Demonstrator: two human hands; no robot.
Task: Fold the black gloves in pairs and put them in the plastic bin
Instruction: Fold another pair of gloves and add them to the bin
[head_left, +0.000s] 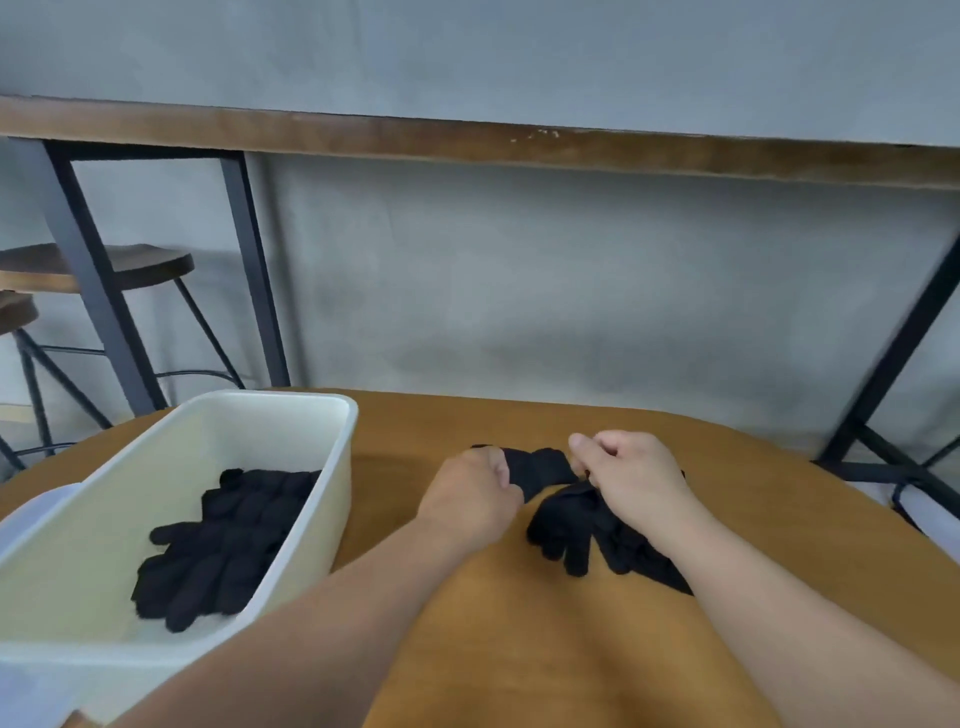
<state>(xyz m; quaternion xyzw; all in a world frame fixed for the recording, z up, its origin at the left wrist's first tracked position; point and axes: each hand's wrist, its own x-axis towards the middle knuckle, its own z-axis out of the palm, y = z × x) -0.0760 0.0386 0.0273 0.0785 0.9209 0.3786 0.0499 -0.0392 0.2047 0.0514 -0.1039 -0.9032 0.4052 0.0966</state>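
While both hands work over the middle of the wooden table (519, 649), the left hand (475, 488) is curled around one end of a black glove (540, 467), and the right hand (631, 475) pinches the same dark fabric from the other side, thumb and forefinger meeting at its edge. Holding it at two ends like this probably keeps the knit taut enough to line up and fold, which a limp glove would not allow one-handed. Just under the right wrist lies a small heap of loose gloves (582, 530), fingers splayed toward the person, kept close so the next one is within reach. How many are in that heap cannot be told, as black fabric merges together. To the left stands the plastic bin (332, 499), touching nothing but the table, near enough for a short sideways drop. Inside it already rest folded gloves (218, 545), stacked along the bottom, so the task seems partly done, with this pair in hand apparently at the folding stage.
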